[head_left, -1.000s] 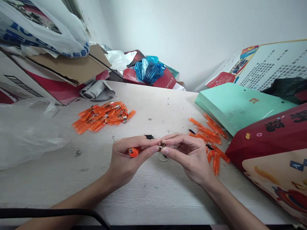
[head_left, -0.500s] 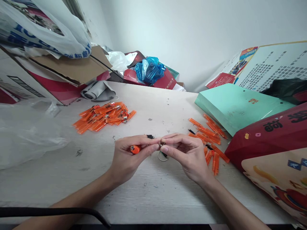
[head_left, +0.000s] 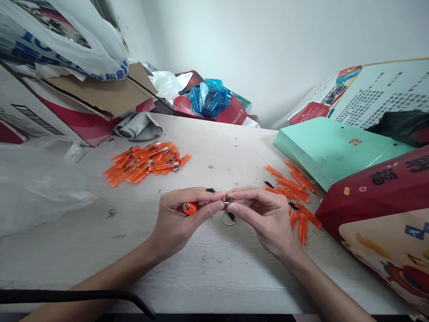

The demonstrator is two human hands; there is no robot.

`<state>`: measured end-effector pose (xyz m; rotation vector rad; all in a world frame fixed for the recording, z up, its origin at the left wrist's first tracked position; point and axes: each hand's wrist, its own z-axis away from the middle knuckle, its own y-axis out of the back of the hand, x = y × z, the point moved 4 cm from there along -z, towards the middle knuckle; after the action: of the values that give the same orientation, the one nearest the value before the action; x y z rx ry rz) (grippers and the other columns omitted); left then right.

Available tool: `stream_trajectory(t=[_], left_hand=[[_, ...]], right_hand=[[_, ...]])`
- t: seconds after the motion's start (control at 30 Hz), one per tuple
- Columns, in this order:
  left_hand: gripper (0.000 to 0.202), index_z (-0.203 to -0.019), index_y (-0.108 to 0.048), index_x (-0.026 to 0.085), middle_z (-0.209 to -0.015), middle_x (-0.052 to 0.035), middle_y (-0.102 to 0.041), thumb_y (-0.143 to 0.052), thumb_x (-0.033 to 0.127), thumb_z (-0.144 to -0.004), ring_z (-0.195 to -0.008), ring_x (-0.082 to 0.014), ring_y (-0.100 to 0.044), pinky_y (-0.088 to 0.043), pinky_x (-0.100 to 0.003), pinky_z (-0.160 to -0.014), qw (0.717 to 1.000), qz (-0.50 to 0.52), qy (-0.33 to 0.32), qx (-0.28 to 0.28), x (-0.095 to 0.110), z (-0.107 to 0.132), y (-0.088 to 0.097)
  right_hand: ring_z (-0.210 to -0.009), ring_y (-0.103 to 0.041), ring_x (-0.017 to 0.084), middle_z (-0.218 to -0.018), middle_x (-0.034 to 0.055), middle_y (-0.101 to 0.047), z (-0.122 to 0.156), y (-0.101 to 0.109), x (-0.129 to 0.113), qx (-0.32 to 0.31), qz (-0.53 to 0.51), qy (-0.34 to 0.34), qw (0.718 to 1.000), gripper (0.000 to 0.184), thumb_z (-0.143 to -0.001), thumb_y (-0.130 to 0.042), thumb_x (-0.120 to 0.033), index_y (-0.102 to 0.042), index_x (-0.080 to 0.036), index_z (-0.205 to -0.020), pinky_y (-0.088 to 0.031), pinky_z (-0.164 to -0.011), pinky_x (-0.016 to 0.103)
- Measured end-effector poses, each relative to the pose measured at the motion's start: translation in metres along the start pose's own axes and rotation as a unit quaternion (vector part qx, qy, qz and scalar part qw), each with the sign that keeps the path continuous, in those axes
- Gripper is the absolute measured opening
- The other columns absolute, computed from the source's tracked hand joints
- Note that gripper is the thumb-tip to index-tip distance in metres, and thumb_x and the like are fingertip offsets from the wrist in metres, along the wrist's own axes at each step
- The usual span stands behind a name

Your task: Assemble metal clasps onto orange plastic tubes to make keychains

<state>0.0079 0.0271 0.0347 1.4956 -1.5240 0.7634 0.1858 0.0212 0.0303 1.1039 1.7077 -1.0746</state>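
Note:
My left hand [head_left: 182,214] is closed around a small orange plastic piece [head_left: 189,208], whose end pokes out between the fingers. My right hand [head_left: 264,214] pinches a small metal clasp [head_left: 228,201] right at the left hand's fingertips. A thin metal ring [head_left: 229,218] hangs below the clasp, just above the pale tabletop [head_left: 208,268]. Both hands meet at the middle of the table. A heap of orange pieces [head_left: 147,162] lies at the far left. Several loose orange pieces [head_left: 291,188] lie to the right of my right hand.
A clear plastic bag [head_left: 36,183] lies at the left. A cardboard box [head_left: 67,98] stands behind it. A mint-green box [head_left: 331,147] and red printed bags [head_left: 378,188] crowd the right side. A blue bag [head_left: 209,96] sits at the back. A black cable [head_left: 83,297] runs along the front edge.
The hands have stayed pressed together at the middle. The orange piece has shifted slightly in my left hand and the clasp now shows between the fingertips.

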Motion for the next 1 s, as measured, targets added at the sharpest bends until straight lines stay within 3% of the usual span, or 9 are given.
stream_trajectory(t=[0.33, 0.7, 1.0], left_hand=[[0.031, -0.098, -0.084, 0.033, -0.071, 0.0039, -0.075, -0.078, 0.007, -0.083, -0.059, -0.0078, -0.060, -0.047, -0.019, -0.054, 1.000, 0.005, -0.013, 0.005, -0.0002, 0.0003, 0.0003], [0.027, -0.100, -0.084, 0.032, -0.070, 0.0017, -0.074, -0.079, 0.011, -0.084, -0.058, -0.0115, -0.064, -0.048, -0.023, -0.053, 1.000, 0.013, -0.026, -0.001, 0.0004, 0.0016, -0.0006], [0.029, -0.096, -0.084, 0.030, -0.068, 0.0030, -0.075, -0.077, 0.004, -0.083, -0.056, -0.0080, -0.061, -0.045, -0.020, -0.051, 0.999, 0.014, -0.035, 0.005, 0.0053, 0.0002, -0.0004]], right_hand=[[-0.087, -0.075, 0.014, -0.101, 0.0011, -0.080, 0.0011, -0.0008, -0.0021, -0.009, 0.059, 0.010, 0.998, 0.016, -0.088, -0.080, -0.021, -0.082, -0.028, -0.102, -0.063, -0.080, 0.025], [-0.084, -0.076, 0.012, -0.100, 0.0005, -0.079, 0.0020, -0.0058, -0.0072, -0.019, 0.045, 0.025, 0.998, 0.017, -0.091, -0.075, -0.018, -0.079, -0.026, -0.105, -0.063, -0.078, 0.024], [-0.083, -0.077, 0.016, -0.094, 0.0022, -0.079, 0.0038, -0.0062, -0.0067, -0.025, 0.060, 0.012, 0.998, 0.016, -0.093, -0.073, -0.021, -0.078, -0.025, -0.107, -0.064, -0.078, 0.030]])
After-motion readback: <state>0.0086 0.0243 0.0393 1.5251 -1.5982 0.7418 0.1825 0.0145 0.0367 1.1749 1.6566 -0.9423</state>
